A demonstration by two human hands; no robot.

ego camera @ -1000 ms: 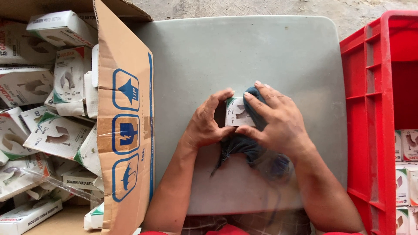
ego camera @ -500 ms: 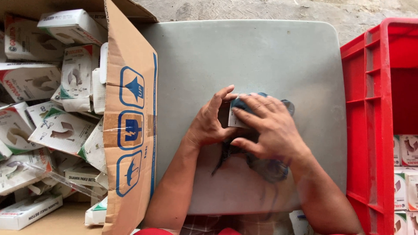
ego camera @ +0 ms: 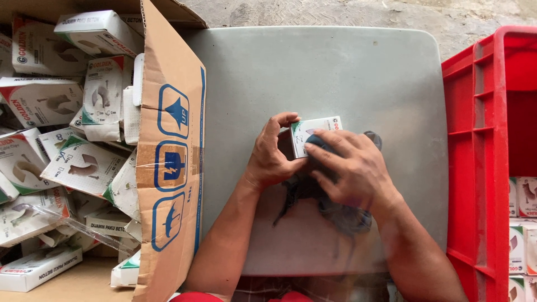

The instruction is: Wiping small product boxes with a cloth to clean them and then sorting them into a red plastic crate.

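Two hands on one small box [ego camera: 315, 134] | left hand [ego camera: 272, 157] fingers grip its left end | right hand [ego camera: 352, 168] fingers press a dark bag [ego camera: 341, 210] against it | over grey counter [ego camera: 313, 72]

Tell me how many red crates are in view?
1: the red crate stands at the right edge of the grey table, holding small boxes. Others may sit outside the picture.

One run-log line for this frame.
left hand: grips small white cardboard box | right hand: on box and dark plastic bag | surface: grey table
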